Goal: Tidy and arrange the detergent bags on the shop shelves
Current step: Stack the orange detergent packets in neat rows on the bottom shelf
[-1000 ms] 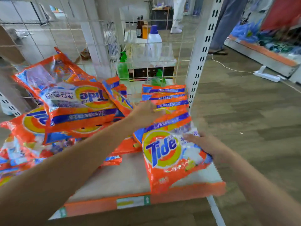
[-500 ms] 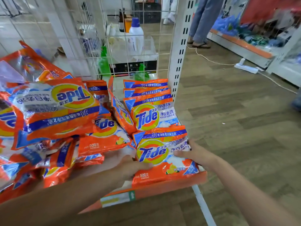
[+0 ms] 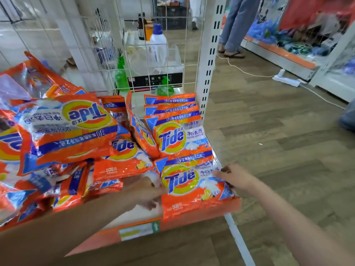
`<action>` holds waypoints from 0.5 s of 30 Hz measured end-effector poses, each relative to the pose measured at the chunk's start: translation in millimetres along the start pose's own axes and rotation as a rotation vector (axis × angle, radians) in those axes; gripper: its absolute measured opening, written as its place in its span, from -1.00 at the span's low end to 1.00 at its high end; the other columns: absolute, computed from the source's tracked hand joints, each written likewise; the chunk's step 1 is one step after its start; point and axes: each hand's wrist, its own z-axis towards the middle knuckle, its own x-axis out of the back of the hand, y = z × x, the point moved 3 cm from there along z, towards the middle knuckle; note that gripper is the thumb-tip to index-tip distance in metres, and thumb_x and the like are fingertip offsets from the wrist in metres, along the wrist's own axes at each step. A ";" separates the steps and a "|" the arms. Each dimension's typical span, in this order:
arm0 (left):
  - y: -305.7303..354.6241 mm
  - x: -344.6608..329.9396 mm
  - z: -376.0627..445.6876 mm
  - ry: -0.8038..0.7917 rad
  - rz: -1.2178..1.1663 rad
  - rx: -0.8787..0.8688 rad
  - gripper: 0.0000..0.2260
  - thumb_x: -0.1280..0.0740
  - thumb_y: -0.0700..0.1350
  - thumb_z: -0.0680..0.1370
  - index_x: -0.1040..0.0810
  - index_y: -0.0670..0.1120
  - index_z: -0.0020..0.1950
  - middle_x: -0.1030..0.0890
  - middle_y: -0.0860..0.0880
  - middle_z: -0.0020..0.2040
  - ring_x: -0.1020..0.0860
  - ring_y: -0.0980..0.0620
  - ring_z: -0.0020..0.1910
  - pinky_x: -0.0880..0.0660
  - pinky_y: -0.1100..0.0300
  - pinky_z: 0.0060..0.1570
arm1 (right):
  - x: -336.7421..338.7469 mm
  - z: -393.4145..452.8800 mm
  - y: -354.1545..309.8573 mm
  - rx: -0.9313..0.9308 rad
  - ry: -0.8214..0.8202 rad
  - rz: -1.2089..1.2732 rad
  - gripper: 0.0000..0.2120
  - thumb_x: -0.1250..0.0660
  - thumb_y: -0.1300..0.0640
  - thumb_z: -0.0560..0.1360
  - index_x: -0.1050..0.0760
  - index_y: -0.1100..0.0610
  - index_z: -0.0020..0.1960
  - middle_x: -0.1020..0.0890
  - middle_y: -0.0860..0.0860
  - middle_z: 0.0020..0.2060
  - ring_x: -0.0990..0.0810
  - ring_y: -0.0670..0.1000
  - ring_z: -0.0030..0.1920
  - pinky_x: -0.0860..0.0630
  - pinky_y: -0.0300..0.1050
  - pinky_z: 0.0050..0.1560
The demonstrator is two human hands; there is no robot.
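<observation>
A white shelf (image 3: 194,217) with an orange front edge is seen at the near centre, backed by a wire grid (image 3: 167,60) and a slotted white upright (image 3: 210,54) on the right. A loose heap of detergent bags (image 3: 63,131) is piled on its left part. A neat row of bags (image 3: 171,112) is stacked at the far right by the upright. The front bag (image 3: 192,187) is laid flat at the near right corner, overlapping the row. It is touched on its left edge by the left hand (image 3: 148,192), fingers blurred, and pressed at its right edge by the right hand (image 3: 234,177), fingers extended.
</observation>
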 end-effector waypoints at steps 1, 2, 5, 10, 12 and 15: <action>2.7 -1.3 -1.1 -0.005 -0.070 -0.011 -0.64 -0.37 0.09 0.51 -0.55 -0.23 0.01 -0.65 -0.09 -0.17 -0.62 0.02 -0.24 -0.60 0.18 -0.14 | -2.7 0.0 1.4 0.005 -0.022 0.042 -0.60 -0.43 -0.18 0.39 -0.45 0.14 -0.30 -0.58 -0.04 -0.41 -0.53 -0.03 -0.37 -0.39 -0.15 -0.29; 2.8 -3.5 0.5 -0.022 -0.158 -0.017 -0.64 -0.38 0.08 0.50 -0.57 -0.23 0.03 -0.66 -0.10 -0.16 -0.62 0.00 -0.21 -0.60 0.15 -0.08 | -5.6 -3.0 -0.8 0.004 -0.056 0.099 -0.53 -0.48 -0.26 0.29 -0.52 0.15 -0.17 -0.65 -0.02 -0.27 -0.61 -0.02 -0.25 -0.52 -0.13 -0.17; 6.4 -21.2 0.9 -0.059 -0.397 -0.022 -0.66 -0.48 -0.02 0.43 -0.55 -0.16 0.11 -0.68 -0.10 -0.05 -0.65 -0.03 -0.08 -0.59 0.02 0.04 | -11.1 -14.2 -11.3 -0.049 -0.207 0.272 -0.35 -0.59 -0.18 0.14 -0.55 0.11 0.11 -0.70 0.02 -0.05 -0.68 0.04 -0.05 -0.59 0.02 0.08; 31.9 -10.3 -11.3 -0.057 -0.463 -0.137 -0.67 -0.54 -0.11 0.35 -0.57 -0.10 0.06 -0.69 -0.06 -0.03 -0.66 -0.03 -0.03 -0.58 0.04 0.04 | 5.6 -46.1 -45.0 0.062 -0.320 0.514 -0.67 -0.46 0.31 0.38 -0.52 0.23 0.13 -0.71 0.11 -0.10 -0.70 0.06 -0.17 -0.64 -0.07 -0.16; 46.7 5.1 -23.9 -0.059 -0.532 -0.292 -0.62 -0.52 -0.10 0.33 -0.54 -0.04 0.10 -0.68 -0.01 0.01 -0.66 0.00 -0.02 -0.60 0.08 -0.06 | 29.4 -54.4 -57.9 0.183 -0.236 0.663 -0.67 -0.51 0.32 0.32 -0.54 0.14 0.04 -0.71 0.08 -0.17 -0.69 0.02 -0.25 -0.62 -0.12 -0.30; 44.1 4.6 -26.5 -0.067 -0.651 -0.328 -0.58 -0.48 -0.17 0.34 -0.53 -0.10 0.19 -0.68 -0.04 0.04 -0.65 -0.03 0.00 -0.62 0.05 -0.12 | 37.3 -48.5 -62.1 0.175 -0.239 0.676 -0.48 -0.64 0.11 0.14 -0.57 0.14 0.05 -0.70 0.13 -0.10 -0.68 0.04 -0.21 -0.63 0.07 -0.14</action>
